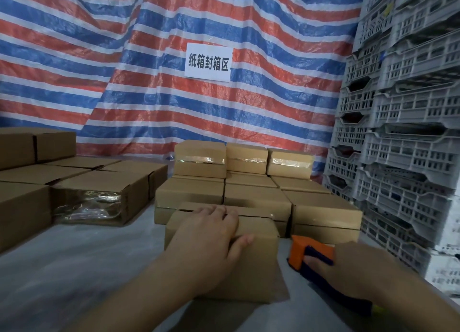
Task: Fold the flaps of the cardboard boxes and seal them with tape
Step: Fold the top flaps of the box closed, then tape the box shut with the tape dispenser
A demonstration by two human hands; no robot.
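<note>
A small cardboard box [258,264] stands on the table right in front of me, flaps folded down on top. My left hand [211,242] lies over its top, fingers spread across the flaps and thumb against the near face. To the right of the box, my right hand [348,267] grips an orange and dark blue tape dispenser [306,253] that sits low by the box's right side. Whether tape runs onto the box cannot be seen.
Taped boxes [249,182] are stacked in rows just behind the held box. More boxes [82,189] sit at the left. Grey plastic crates [403,137] tower at the right. A striped tarp with a white sign [207,62] hangs behind. The grey table surface [87,269] spreads left.
</note>
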